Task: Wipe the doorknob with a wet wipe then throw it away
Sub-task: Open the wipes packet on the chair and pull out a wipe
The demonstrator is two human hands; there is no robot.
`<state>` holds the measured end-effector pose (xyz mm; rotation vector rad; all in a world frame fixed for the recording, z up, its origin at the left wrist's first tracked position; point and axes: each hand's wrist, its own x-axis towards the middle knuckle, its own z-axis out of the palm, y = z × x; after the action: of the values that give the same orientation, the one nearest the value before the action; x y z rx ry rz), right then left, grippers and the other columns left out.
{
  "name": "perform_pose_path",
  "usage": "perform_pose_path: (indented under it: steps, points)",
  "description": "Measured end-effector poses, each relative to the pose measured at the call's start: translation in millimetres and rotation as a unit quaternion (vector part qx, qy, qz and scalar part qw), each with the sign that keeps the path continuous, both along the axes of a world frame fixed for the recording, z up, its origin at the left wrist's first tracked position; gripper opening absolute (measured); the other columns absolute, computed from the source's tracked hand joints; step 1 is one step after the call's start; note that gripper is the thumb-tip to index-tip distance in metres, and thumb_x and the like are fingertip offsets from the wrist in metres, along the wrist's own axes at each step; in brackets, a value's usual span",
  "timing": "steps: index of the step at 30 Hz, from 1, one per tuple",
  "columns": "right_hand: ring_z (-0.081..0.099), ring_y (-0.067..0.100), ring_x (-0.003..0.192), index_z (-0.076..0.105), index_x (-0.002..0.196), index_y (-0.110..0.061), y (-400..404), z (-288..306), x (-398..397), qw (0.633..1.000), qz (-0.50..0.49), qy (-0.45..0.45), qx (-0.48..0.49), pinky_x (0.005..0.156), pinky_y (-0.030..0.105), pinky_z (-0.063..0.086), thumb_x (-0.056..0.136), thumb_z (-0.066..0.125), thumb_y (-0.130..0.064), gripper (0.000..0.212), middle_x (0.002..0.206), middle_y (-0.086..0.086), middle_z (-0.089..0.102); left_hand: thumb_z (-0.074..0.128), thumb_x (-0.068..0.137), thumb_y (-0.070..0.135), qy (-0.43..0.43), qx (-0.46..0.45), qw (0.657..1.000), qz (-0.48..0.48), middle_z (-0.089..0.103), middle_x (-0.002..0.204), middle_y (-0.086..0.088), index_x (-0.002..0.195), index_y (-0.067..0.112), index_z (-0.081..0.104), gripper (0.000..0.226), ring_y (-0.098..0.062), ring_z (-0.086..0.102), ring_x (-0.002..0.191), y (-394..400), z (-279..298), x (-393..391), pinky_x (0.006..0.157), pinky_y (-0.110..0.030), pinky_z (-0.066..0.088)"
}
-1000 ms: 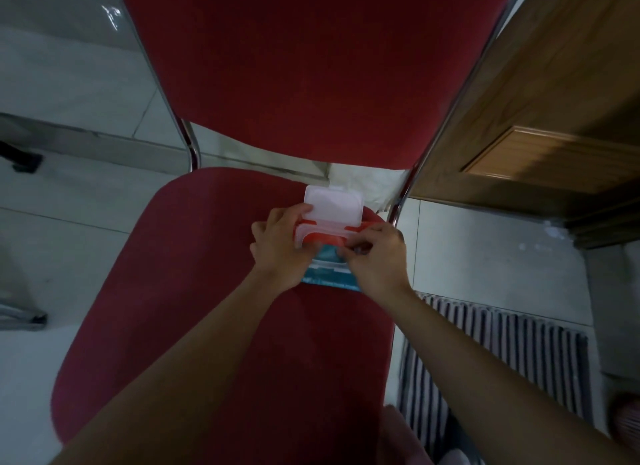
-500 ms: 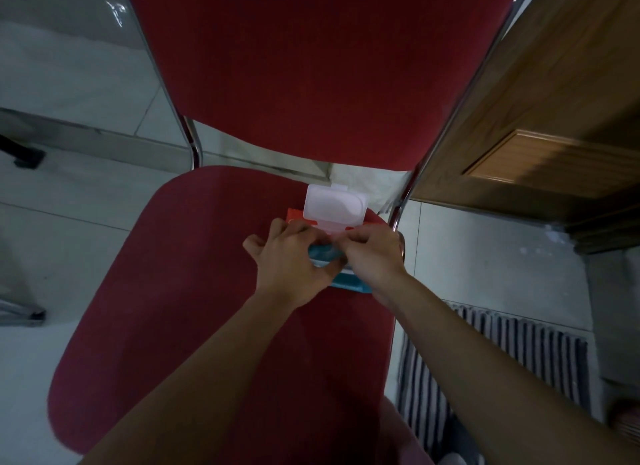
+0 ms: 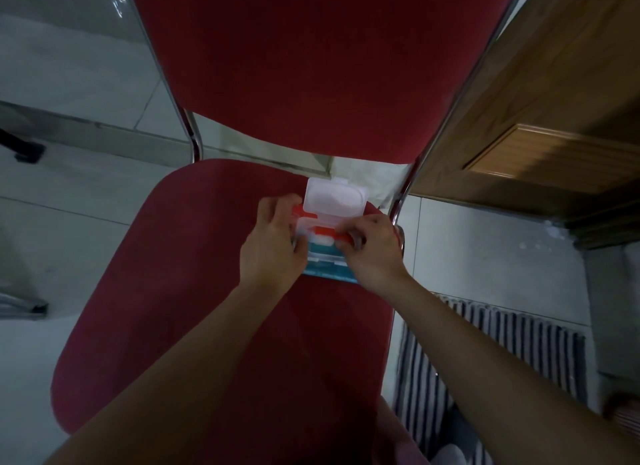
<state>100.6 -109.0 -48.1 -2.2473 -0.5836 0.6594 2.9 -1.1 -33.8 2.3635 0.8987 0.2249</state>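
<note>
A wet wipe pack (image 3: 325,264), orange and teal with its white flip lid (image 3: 334,200) standing up, lies at the back right of the red chair seat (image 3: 194,291). My left hand (image 3: 273,243) grips the pack's left side. My right hand (image 3: 372,250) pinches at the right end of the pack's opening, where a strip of white wipe (image 3: 322,238) shows. No doorknob is in view.
The chair's red backrest (image 3: 311,66) and chrome frame (image 3: 446,108) rise behind the pack. A wooden door (image 3: 554,118) stands to the right. A striped mat (image 3: 519,354) lies on the pale tiled floor (image 3: 69,222) at the lower right.
My left hand has shifted from over the opening to the pack's left side, uncovering the opening. My right hand's fingers have moved to the opening's right end.
</note>
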Motion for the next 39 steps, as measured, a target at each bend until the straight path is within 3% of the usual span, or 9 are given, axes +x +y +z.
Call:
perform_pose_path:
  steps: [5,9,11,22,24,26,29,34,39]
  points:
    - [0.038,0.013,0.105,0.070,0.094,-0.008,0.0,1.2,-7.9,0.997,0.030,-0.073,-0.003,0.081,-0.010,0.023,0.075,0.062,0.007,0.025,0.107,0.001,0.036,0.057,0.080,0.004,0.012,0.029,0.996,-0.079,0.060,0.114,-0.007,0.103,0.014,0.066,0.026,-0.029,0.052,0.099,3.9,-11.0,0.0,0.075,-0.031,0.046]
    - [0.045,0.026,0.113,0.073,0.089,-0.012,3.4,5.4,-11.3,0.987,0.081,-0.135,-0.020,0.091,0.041,0.045,0.072,0.064,-0.005,0.020,0.114,0.014,0.046,0.064,0.077,0.014,0.033,-0.026,0.997,-0.071,0.062,0.114,0.000,0.101,0.020,0.067,0.025,-0.021,0.053,0.101,13.2,-6.5,1.3,0.078,-0.023,0.035]
    - [0.051,0.031,0.103,0.074,0.084,-0.012,6.3,6.8,-11.6,0.979,0.094,-0.179,-0.034,0.084,0.049,0.047,0.072,0.068,-0.012,0.014,0.107,0.016,0.051,0.067,0.075,0.019,0.027,-0.045,0.995,-0.082,0.062,0.114,0.001,0.102,0.020,0.067,0.027,-0.019,0.056,0.100,15.4,-4.9,-0.2,0.079,-0.025,0.039]
    - [0.057,0.037,0.086,0.062,0.087,0.006,18.1,-2.0,-9.8,0.970,0.160,-0.172,-0.054,0.077,0.047,0.052,0.077,0.058,0.003,0.011,0.111,0.022,0.049,0.070,0.073,0.015,0.012,-0.059,0.996,-0.069,0.063,0.114,0.001,0.106,0.021,0.066,0.034,-0.016,0.060,0.100,13.6,-7.7,-2.3,0.081,-0.022,0.042]
    - [0.055,0.031,0.089,0.063,0.086,0.004,16.9,-2.2,-5.9,0.985,0.124,-0.120,-0.018,0.080,0.034,0.047,0.080,0.056,0.003,0.009,0.107,0.021,0.050,0.070,0.073,0.015,0.017,-0.060,0.996,-0.066,0.063,0.114,0.001,0.105,0.021,0.066,0.033,-0.015,0.059,0.099,13.0,-7.2,-2.1,0.080,-0.021,0.041]
    - [0.047,0.021,0.088,0.063,0.086,0.004,15.8,1.2,-0.9,0.992,0.102,-0.076,-0.005,0.073,0.007,0.035,0.083,0.055,0.003,0.009,0.104,0.020,0.051,0.070,0.073,0.016,0.024,-0.060,0.996,-0.063,0.062,0.114,0.002,0.105,0.021,0.066,0.033,-0.015,0.059,0.099,13.0,-6.7,-1.4,0.079,-0.019,0.039]
    - [0.040,0.014,0.086,0.062,0.083,0.003,14.5,7.0,7.1,0.994,0.095,-0.053,0.000,0.066,-0.007,0.028,0.086,0.052,0.000,0.010,0.098,0.018,0.051,0.070,0.073,0.016,0.034,-0.066,0.995,-0.060,0.062,0.112,0.004,0.103,0.022,0.066,0.031,-0.012,0.057,0.095,12.8,-6.0,-1.2,0.078,-0.017,0.036]
    - [0.043,0.012,0.085,0.062,0.095,-0.004,12.7,12.2,8.0,0.986,0.157,-0.056,-0.005,0.068,-0.001,0.035,0.080,0.064,-0.007,0.015,0.097,0.003,0.042,0.069,0.074,0.018,0.045,-0.066,0.995,-0.062,0.061,0.112,0.003,0.105,0.023,0.064,0.031,-0.014,0.058,0.095,12.4,-2.5,-1.1,0.077,-0.018,0.035]
    - [0.054,0.023,0.086,0.068,0.095,-0.003,19.4,2.5,1.3,0.979,0.166,-0.117,-0.022,0.074,0.027,0.041,0.081,0.064,-0.010,0.017,0.100,0.015,0.053,0.067,0.076,0.018,0.048,-0.057,0.995,-0.068,0.060,0.114,0.001,0.107,0.022,0.063,0.032,-0.016,0.058,0.096,11.6,-1.1,-0.2,0.077,-0.020,0.036]
